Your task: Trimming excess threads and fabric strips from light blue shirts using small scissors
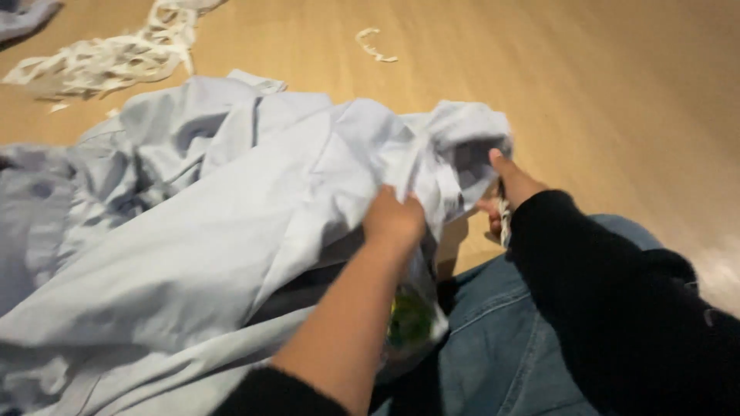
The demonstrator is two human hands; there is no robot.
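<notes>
A large crumpled light blue cloth (200, 231) lies over my lap and spreads to the left across the wooden floor. My left hand (395, 219) grips a fold of this cloth near its upper right part. My right hand (510, 189) holds the bunched right end of the cloth, thumb pointing up, with a thin white strip hanging from the fingers. A black sleeve covers my right arm. My legs in blue jeans (501, 339) are under the cloth.
A tangled heap of white fabric strips (108, 58) lies on the wooden floor (601, 92) at the upper left. A small white scrap (374, 45) lies further right. A clear bag with something green and yellow (408, 320) shows under my left forearm.
</notes>
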